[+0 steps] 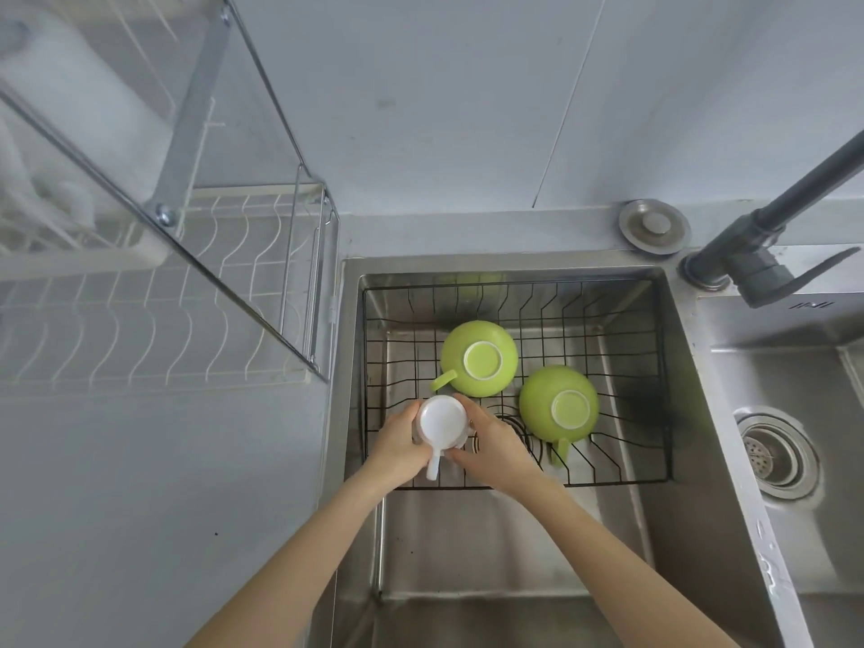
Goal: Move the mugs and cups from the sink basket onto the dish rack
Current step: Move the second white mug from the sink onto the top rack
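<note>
A white mug (pixel 442 420) sits upside down at the near left of the black wire sink basket (pixel 622 329), its handle pointing toward me. My left hand (pixel 397 449) wraps its left side and my right hand (pixel 495 449) its right side. Two green cups lie upside down in the same basket: one (pixel 479 357) just behind the white mug, the other (pixel 558 403) to the right of my right hand. The white wire dish rack (pixel 154 311) stands on the counter to the left of the sink.
A dark faucet (pixel 766 236) reaches in from the upper right. A second sink bowl with a round drain (pixel 776 453) lies at the right. A metal sink plug (pixel 654 225) rests on the ledge behind. A chrome frame crosses above the rack.
</note>
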`<state>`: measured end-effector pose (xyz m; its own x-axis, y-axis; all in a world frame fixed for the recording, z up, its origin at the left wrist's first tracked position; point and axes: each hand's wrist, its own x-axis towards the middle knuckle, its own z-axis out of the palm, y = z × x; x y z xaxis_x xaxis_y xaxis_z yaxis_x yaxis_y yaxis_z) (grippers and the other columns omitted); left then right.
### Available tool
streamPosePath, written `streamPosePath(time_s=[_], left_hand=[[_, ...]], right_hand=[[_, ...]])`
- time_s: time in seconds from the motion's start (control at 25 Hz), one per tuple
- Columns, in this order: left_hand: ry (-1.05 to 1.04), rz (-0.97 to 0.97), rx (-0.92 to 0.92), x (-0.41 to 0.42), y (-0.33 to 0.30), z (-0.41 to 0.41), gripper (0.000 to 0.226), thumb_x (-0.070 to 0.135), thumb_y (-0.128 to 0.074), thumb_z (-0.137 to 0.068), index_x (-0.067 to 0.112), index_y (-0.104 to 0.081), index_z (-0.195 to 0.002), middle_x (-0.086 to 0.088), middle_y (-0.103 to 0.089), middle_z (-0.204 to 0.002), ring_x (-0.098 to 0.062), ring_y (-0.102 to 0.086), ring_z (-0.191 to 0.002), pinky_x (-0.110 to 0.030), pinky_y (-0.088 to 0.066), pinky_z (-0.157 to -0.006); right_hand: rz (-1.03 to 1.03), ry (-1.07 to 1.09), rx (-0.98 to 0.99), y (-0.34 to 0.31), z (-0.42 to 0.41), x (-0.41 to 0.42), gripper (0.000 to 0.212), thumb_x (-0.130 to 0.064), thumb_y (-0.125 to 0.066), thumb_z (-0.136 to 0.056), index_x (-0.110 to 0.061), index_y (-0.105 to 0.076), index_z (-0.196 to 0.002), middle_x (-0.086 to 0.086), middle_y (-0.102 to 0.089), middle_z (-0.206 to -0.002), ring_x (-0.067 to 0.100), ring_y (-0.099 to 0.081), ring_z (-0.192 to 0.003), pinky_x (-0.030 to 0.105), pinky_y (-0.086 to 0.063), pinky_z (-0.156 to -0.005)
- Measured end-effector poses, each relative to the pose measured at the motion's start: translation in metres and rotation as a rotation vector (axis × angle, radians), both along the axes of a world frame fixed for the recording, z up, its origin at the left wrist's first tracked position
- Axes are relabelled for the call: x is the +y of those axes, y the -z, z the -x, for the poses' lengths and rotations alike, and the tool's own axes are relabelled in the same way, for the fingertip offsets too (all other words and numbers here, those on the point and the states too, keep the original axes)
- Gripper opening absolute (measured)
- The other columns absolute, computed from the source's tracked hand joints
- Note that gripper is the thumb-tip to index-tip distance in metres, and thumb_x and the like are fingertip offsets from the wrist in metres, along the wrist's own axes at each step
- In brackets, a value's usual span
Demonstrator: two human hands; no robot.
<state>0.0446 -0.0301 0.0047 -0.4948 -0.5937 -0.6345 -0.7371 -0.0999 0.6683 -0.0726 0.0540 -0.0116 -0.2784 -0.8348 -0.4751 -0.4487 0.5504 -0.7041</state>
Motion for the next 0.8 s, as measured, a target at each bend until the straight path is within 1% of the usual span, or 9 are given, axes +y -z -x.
streamPosePath(time_s=[0.08, 0.2, 0.24, 0.32, 0.44, 0.52, 0.6, 0.68, 0.8], left_hand=[[0.002, 0.001, 0.068, 0.002, -0.011, -0.005, 0.053, -0.003, -0.052, -0.08, 0.019, -0.048, -0.127, -0.01, -0.05, -0.129, -0.029, -0.052, -0.116, -0.044, -0.054, -0.092], [-0.029, -0.037, 0.163, 0.007, -0.031, -0.007, 0.055, -0.007, -0.053, -0.082, 0.018, -0.046, -0.13, -0.008, -0.049, -0.124, -0.025, -0.061, -0.096, -0.02, -0.06, -0.066], [-0.03, -0.017, 0.184, 0.01, -0.04, -0.007, 0.058, -0.007, -0.054, -0.081, 0.018, -0.044, -0.132, -0.005, -0.05, -0.118, -0.024, -0.06, -0.091, -0.018, -0.059, -0.063], [0.01, 0.08, 0.203, 0.016, -0.057, -0.009, 0.062, -0.003, -0.059, -0.08, 0.02, -0.041, -0.135, 0.001, -0.047, -0.107, -0.024, -0.058, -0.095, -0.024, -0.057, -0.074], [0.114, 0.257, 0.22, 0.024, -0.082, -0.015, 0.062, 0.007, -0.064, -0.08, 0.023, -0.04, -0.134, 0.0, -0.045, -0.108, -0.019, -0.054, -0.098, -0.012, -0.046, -0.08], [0.176, 0.332, 0.246, 0.03, -0.097, -0.025, 0.062, 0.013, -0.067, -0.078, 0.026, -0.041, -0.133, -0.003, -0.048, -0.108, -0.019, -0.051, -0.1, -0.025, -0.046, -0.089], [0.208, 0.377, 0.275, 0.036, -0.11, -0.035, 0.063, 0.017, -0.068, -0.078, 0.027, -0.04, -0.134, -0.006, -0.048, -0.113, -0.017, -0.047, -0.104, -0.031, -0.043, -0.096], [0.206, 0.391, 0.336, 0.042, -0.125, -0.048, 0.062, 0.017, -0.067, -0.079, 0.029, -0.039, -0.133, -0.001, -0.045, -0.114, -0.013, -0.046, -0.107, -0.026, -0.038, -0.096], [0.189, 0.394, 0.456, 0.046, -0.143, -0.066, 0.059, 0.013, -0.067, -0.079, 0.042, -0.035, -0.118, 0.006, -0.042, -0.113, -0.013, -0.045, -0.115, -0.03, -0.041, -0.1]], right_hand=[[0.046, 0.0, 0.008, -0.011, 0.001, 0.006, 0.067, -0.024, -0.069, -0.079, -0.021, -0.037, -0.138, 0.002, -0.051, -0.135, 0.02, -0.05, -0.12, 0.026, -0.04, -0.093], [0.119, 0.002, 0.055, -0.029, 0.005, 0.016, 0.064, -0.025, -0.07, -0.077, -0.022, -0.042, -0.134, 0.0, -0.053, -0.132, 0.02, -0.051, -0.118, 0.023, -0.039, -0.09], [0.14, 0.004, 0.069, -0.036, 0.006, 0.018, 0.064, -0.025, -0.071, -0.077, -0.022, -0.043, -0.134, 0.0, -0.054, -0.132, 0.02, -0.051, -0.118, 0.024, -0.039, -0.092], [0.176, 0.002, 0.093, -0.055, 0.007, 0.024, 0.065, -0.025, -0.071, -0.077, -0.022, -0.041, -0.135, 0.0, -0.052, -0.133, 0.02, -0.05, -0.12, 0.025, -0.039, -0.095], [0.203, -0.026, 0.153, -0.083, 0.007, 0.034, 0.068, -0.025, -0.071, -0.078, -0.021, -0.038, -0.137, 0.0, -0.05, -0.136, 0.019, -0.048, -0.122, 0.02, -0.034, -0.093], [0.204, -0.052, 0.184, -0.103, 0.003, 0.042, 0.069, -0.026, -0.07, -0.079, -0.02, -0.036, -0.139, -0.001, -0.048, -0.139, 0.017, -0.049, -0.124, 0.018, -0.033, -0.093], [0.215, -0.077, 0.199, -0.123, -0.004, 0.048, 0.069, -0.026, -0.069, -0.08, -0.018, -0.036, -0.139, -0.001, -0.049, -0.139, 0.016, -0.049, -0.125, 0.021, -0.037, -0.098], [0.233, -0.102, 0.227, -0.143, -0.012, 0.053, 0.066, -0.026, -0.068, -0.08, -0.018, -0.037, -0.138, -0.001, -0.051, -0.138, 0.016, -0.05, -0.124, 0.028, -0.04, -0.102], [0.274, -0.133, 0.265, -0.171, -0.027, 0.057, 0.064, -0.028, -0.069, -0.079, -0.02, -0.04, -0.136, -0.001, -0.052, -0.136, 0.015, -0.052, -0.121, 0.031, -0.042, -0.104]])
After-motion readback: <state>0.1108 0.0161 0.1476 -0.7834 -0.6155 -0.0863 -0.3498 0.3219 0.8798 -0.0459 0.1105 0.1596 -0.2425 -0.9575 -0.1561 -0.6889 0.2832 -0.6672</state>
